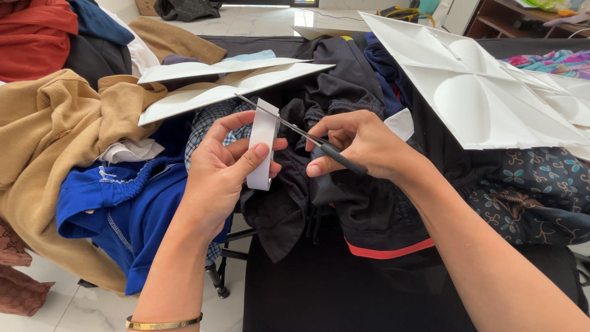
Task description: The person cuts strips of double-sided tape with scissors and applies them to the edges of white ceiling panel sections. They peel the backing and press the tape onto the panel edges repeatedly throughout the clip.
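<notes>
At the centre of the frame the left hand (224,163) pinches a roll of white tape (264,144) between thumb and fingers, holding it upright so its edge faces the blades. The right hand (359,144) is curled around the black handles of the scissors (295,131), whose thin blades angle up-left across the roll's top. White moulded panels (479,92) lie over heaped clothes (55,129) behind.
</notes>
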